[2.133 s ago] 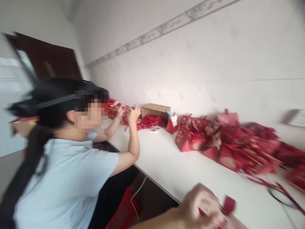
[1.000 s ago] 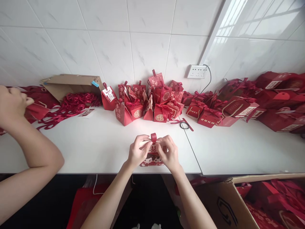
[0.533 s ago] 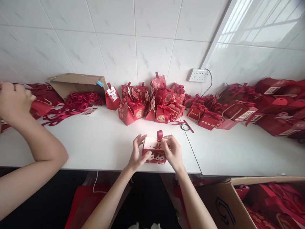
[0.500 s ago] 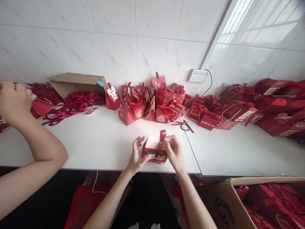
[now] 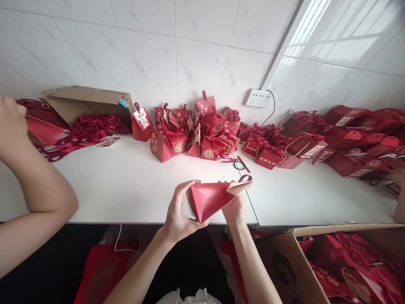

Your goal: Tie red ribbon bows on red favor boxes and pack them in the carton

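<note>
At my far left, a co-worker's bare, bent arm (image 5: pixel 49 194) reaches in, its hand partly cut off by the edge. My left hand (image 5: pixel 177 217) is half curled, fingers up one end of an open red folded-card box with a pale flap (image 5: pixel 210 202), thumb at its lower corner — it grips that end. The box lies tilted between my two hands, hollow towards me, over the white tabletop (image 5: pixel 104 185). My right hand (image 5: pixel 236 211) cups it from behind, holding too — most of those fingers are hidden by the card. Far right, another person's hand (image 5: pixel 399 176) is cut off beside heaped red boxes (image 5: pixel 351 163).
</note>
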### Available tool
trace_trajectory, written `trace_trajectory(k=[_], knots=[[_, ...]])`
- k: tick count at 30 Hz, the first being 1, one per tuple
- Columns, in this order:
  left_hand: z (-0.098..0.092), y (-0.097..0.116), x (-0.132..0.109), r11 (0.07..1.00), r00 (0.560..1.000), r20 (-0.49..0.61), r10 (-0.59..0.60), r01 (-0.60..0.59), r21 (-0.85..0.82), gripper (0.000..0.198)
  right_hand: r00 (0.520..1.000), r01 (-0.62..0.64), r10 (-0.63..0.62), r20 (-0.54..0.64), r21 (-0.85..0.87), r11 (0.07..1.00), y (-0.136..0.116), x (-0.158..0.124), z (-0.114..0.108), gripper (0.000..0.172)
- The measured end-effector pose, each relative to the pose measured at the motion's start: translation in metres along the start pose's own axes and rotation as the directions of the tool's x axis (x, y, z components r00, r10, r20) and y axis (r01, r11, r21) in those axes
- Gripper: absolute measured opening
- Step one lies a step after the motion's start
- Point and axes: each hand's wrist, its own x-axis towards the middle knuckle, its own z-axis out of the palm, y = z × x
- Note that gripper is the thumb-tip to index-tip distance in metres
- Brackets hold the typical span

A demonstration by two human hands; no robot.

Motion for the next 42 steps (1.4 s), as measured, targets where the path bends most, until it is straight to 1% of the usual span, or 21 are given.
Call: trace_trajectory(k=[2,4,8,10,11,12,13,14,16,18,19,20,23,25,28,31,32,34,38,40,42], knots=[[-0.001,0.004,0.004,0.999,0.999,0.014,0.047,-0.047,0.003,0.079,0.999,0.021,-0.022,-0.023,-0.032,0.999,0.000,0.000,-0.001,0.022],[-0.001,0.007,0.007,0.998,0.998,0.010,0.058,-0.058,-0.002,0.079,0.999,0.019,-0.022,-0.039,-0.064,0.998,-0.001,0.001,-0.002,0.025],[0.002,0.011,0.010,0.998,0.998,-0.011,0.065,-0.066,-0.017,0.079,0.999,-0.036,0.035,-0.037,-0.023,0.999,0.000,-0.002,-0.003,0.034],[0.003,0.011,0.011,0.999,0.999,-0.041,-0.013,0.011,-0.051,0.081,0.998,-0.058,0.058,0.003,0.003,0.998,0.001,-0.005,-0.002,0.038],[0.003,0.010,0.012,0.992,0.993,-0.064,-0.097,0.091,-0.081,0.081,0.997,-0.069,0.069,0.021,0.004,0.998,0.001,-0.006,-0.002,0.036],[0.002,0.009,0.013,0.973,0.975,-0.086,-0.205,0.193,-0.126,0.080,0.996,-0.084,0.084,0.028,0.000,0.996,0.001,-0.008,-0.001,0.033],[0.001,0.006,0.015,0.934,0.942,-0.090,-0.323,0.302,-0.190,0.077,0.995,-0.099,0.099,0.024,-0.007,0.995,-0.001,-0.010,0.000,0.030],[0.000,0.003,0.018,0.873,0.896,-0.066,-0.439,0.408,-0.268,0.071,0.993,-0.114,0.114,0.008,-0.018,0.993,-0.004,-0.012,0.001,0.028],[-0.004,-0.003,0.023,0.694,0.786,0.074,-0.614,0.583,-0.423,0.059,0.990,-0.138,0.137,-0.030,-0.049,0.989,-0.012,-0.014,0.004,0.027],[-0.007,-0.007,0.026,0.512,0.683,0.249,-0.687,0.697,-0.502,0.053,0.988,-0.146,0.142,-0.057,-0.071,0.987,-0.020,-0.014,0.007,0.030],[-0.008,-0.008,0.027,0.450,0.647,0.304,-0.699,0.728,-0.517,0.050,0.988,-0.144,0.139,-0.071,-0.075,0.987,-0.023,-0.013,0.008,0.032],[-0.008,-0.008,0.027,0.415,0.627,0.332,-0.705,0.743,-0.525,0.047,0.987,-0.146,0.140,-0.082,-0.073,0.987,-0.025,-0.012,0.008,0.034],[-0.009,-0.004,0.027,0.398,0.624,0.340,-0.703,0.742,-0.539,0.045,0.980,-0.174,0.168,-0.107,-0.046,0.984,-0.024,-0.008,0.006,0.042],[-0.009,-0.001,0.026,0.404,0.626,0.333,-0.705,0.741,-0.537,0.047,0.975,-0.206,0.203,-0.095,-0.030,0.978,-0.020,-0.007,0.003,0.045],[-0.012,0.001,0.026,0.421,0.630,0.298,-0.717,0.732,-0.535,0.046,0.965,-0.256,0.254,-0.068,-0.015,0.967,-0.016,-0.008,0.002,0.047],[-0.013,0.000,0.024,0.430,0.645,0.278,-0.712,0.714,-0.552,0.044,0.962,-0.263,0.261,-0.084,-0.020,0.965,-0.016,-0.011,0.003,0.047],[-0.013,-0.001,0.023,0.431,0.649,0.278,-0.708,0.709,-0.559,0.043,0.966,-0.250,0.247,-0.077,-0.033,0.968,-0.018,-0.013,0.004,0.048],[-0.013,-0.002,0.021,0.432,0.656,0.277,-0.703,0.702,-0.566,0.043,0.980,-0.197,0.196,-0.018,-0.074,0.978,-0.020,-0.016,0.004,0.052],[-0.011,-0.006,0.019,0.436,0.677,0.270,-0.685,0.678,-0.592,0.047,0.994,-0.016,0.033,0.104,-0.158,0.987,-0.025,-0.022,0.004,0.053],[-0.011,-0.009,0.017,0.437,0.690,0.259,-0.676,0.658,-0.613,0.047,0.991,0.051,-0.028,0.131,-0.176,0.983,-0.026,-0.026,0.005,0.053],[-0.013,-0.013,0.015,0.440,0.705,0.226,-0.672,0.626,-0.644,0.044,0.989,0.087,-0.064,0.133,-0.172,0.981,-0.027,-0.029,0.009,0.054]])
